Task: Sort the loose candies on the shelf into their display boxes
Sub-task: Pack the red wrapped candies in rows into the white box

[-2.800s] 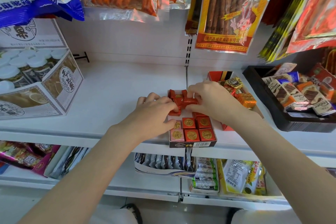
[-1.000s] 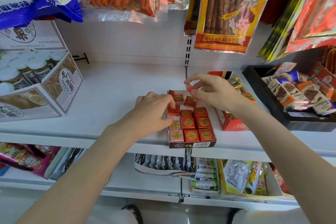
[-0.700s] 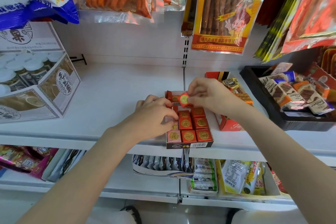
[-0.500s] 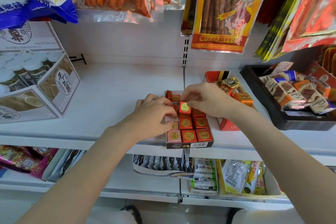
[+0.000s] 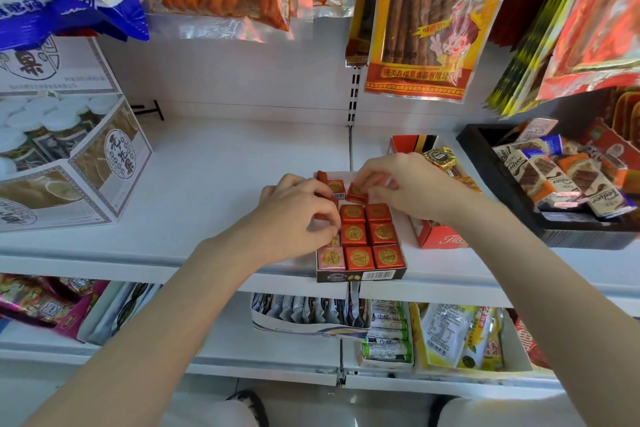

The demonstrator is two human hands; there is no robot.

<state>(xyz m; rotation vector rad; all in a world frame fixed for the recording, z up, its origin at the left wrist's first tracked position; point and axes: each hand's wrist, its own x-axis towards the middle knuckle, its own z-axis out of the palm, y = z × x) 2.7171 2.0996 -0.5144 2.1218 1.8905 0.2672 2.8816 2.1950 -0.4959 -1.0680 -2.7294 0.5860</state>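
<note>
Under both hands [image 5: 353, 204], display box's [image 5: 360, 276] back rows, half hidden.

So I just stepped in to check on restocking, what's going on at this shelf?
A person is filling a small display box at the shelf's front edge with square red candies. The front rows are lined up flat. The right hand is at the back of the box, fingers on a tilted candy not yet lying flat. The left hand is curled over the box's left column, touching the candies there. A few pieces at the back are still unsorted.
</note>
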